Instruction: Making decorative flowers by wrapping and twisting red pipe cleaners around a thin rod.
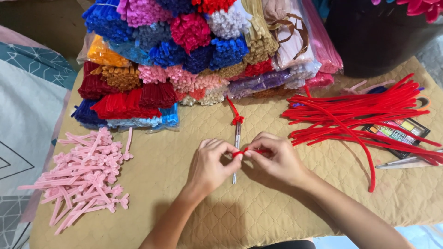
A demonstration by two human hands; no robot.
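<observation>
Tan quilted mat (258, 212): pink pcs (87, 177), red stems (360, 115), bundle stack (203, 55), scissors (406, 162).

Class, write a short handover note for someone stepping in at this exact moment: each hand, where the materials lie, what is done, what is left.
Left hand and right hand: both pinch a red pipe cleaner wound around a thin metal rod on the quilted tan mat.
Loose red pipe cleaners and scissors lie on the right; pink shaped pieces on the left; bagged pipe cleaner bundles behind.
Done: one red coil near the rod's top.
Left: the middle wrap is unfinished.
</observation>
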